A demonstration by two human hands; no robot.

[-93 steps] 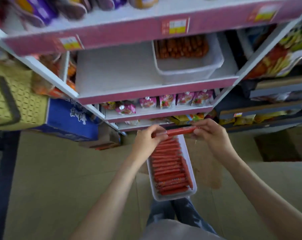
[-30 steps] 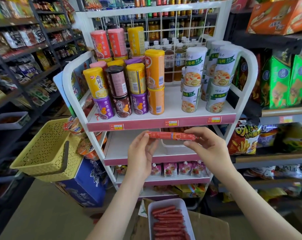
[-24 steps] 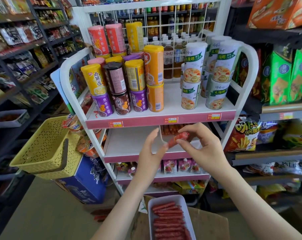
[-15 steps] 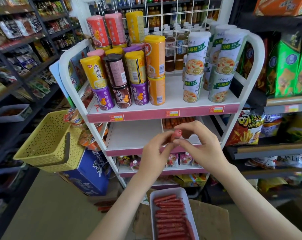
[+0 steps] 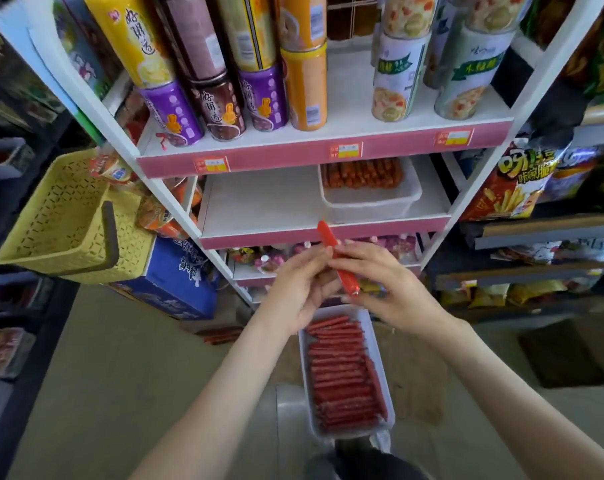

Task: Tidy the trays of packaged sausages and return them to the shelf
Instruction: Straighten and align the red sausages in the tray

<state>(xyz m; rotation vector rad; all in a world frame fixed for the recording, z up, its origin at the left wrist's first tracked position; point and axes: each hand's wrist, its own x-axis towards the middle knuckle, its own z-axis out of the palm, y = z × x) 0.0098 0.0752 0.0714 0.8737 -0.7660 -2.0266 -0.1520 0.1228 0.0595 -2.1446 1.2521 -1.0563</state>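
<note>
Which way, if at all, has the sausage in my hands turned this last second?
Yes. The sausage lay level along the pink shelf edge; now it tilts steeply, tip crossing that edge.

Glossy red plastic-wrapped sausage (image 5: 337,259), smooth white plastic tray (image 5: 382,403), perforated yellow plastic basket (image 5: 61,216), shiny cans (image 5: 304,88)

Two bare forearms, one to each side of the white tray (image 5: 342,432), uncovered from wrist to the frame edge nearest the tray's near end. Left hand (image 5: 300,289) just past the tray's far left corner, right hand (image 5: 390,292) just past its far right corner, both bare, long-fingered; nail detail lost to blur. Directly below the tray's near end, a patch of dark cloth (image 5: 362,462), near black, smooth, cut off by the frame; kind of garment impossible to tell.
</note>
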